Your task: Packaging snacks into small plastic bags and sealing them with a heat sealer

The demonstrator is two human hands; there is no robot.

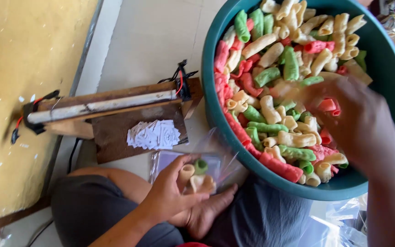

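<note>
Over the teal basin (392,77), the right hand (353,119) cups loosely among rolled crackers (270,68), grip unclear. Low by the knee, the left hand (172,192) pinches a clear bag (206,169) open, some crackers inside.

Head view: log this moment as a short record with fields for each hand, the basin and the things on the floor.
left hand: left hand holds a clear plastic bag open, with a few cream and green rolled crackers inside
right hand: right hand is in the basin, fingers down among the crackers, blurred
basin: teal basin, heaped with red, green and cream rolled crackers
floor: wooden sealer with a long bar and wires, beside the yellow wall
labels: small pile of white paper slips on the sealer's board
</note>
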